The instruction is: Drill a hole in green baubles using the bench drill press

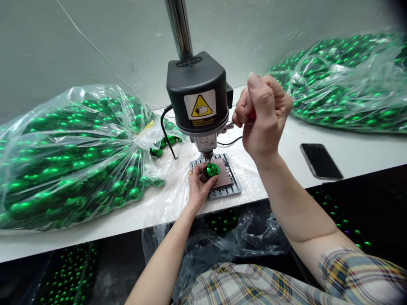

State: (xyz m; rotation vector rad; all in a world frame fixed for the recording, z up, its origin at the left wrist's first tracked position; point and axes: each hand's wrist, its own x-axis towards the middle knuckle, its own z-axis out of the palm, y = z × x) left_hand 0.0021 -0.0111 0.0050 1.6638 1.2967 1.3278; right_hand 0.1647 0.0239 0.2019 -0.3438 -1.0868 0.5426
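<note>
The left hand point(199, 186) pinches a glossy green ball point(211, 170) on the brown pad of the ribbed metal plate point(222, 186), directly under the bit of the small black drill press point(199, 99). The right hand point(262, 118), just right of the press, is fisted around its red-tipped lever. The bit touches the ball, so drilling looks underway; crinkly clear bags of shiny balls point(63, 156) flank the press on the white surface point(349, 148).

Place: a small factory workbench.
Machine: bench drill point(197, 101) at 12 o'clock on a white table point(349, 156).
Stock: clear bags of green baubles at 9 o'clock point(63, 161) and 2 o'clock point(343, 80).
</note>
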